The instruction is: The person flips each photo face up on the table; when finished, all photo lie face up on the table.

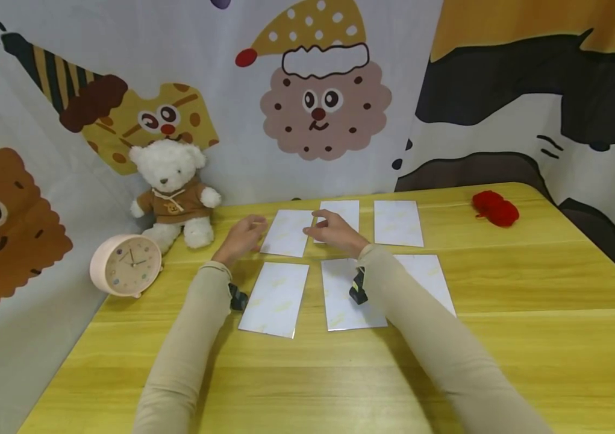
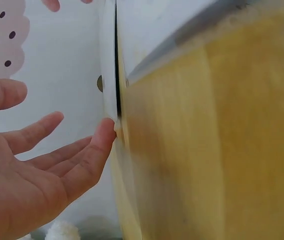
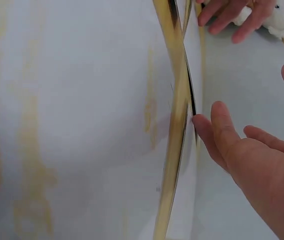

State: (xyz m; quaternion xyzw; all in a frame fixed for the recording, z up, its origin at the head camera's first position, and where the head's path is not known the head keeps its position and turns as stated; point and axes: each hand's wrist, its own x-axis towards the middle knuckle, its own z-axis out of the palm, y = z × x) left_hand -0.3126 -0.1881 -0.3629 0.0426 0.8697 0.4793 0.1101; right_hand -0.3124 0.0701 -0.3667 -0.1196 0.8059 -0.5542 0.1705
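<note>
Plainly, the card (image 1: 287,233) beside the left hand (image 1: 242,237) is white, faintly yellow-marked.

Tabletop (image 1: 307,386): wood-grained, smooth, softly glossy. Cards (image 1: 274,300), towards far edge: smooth, paper-like. Bear (image 1: 168,163), near far left corner: fleecy plush; jumper (image 1: 192,196), matt cloth. Clock (image 1: 132,266), by left edge: smooth, looks plastic. Red bundle (image 1: 497,209), near far right corner: fuzzy, yarn-like. Backdrop (image 1: 234,150): matt cloth.

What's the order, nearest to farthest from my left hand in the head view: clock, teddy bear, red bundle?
1. Teddy bear, left of the left hand.
2. Clock, farther left.
3. Red bundle, well off to the right.
</note>
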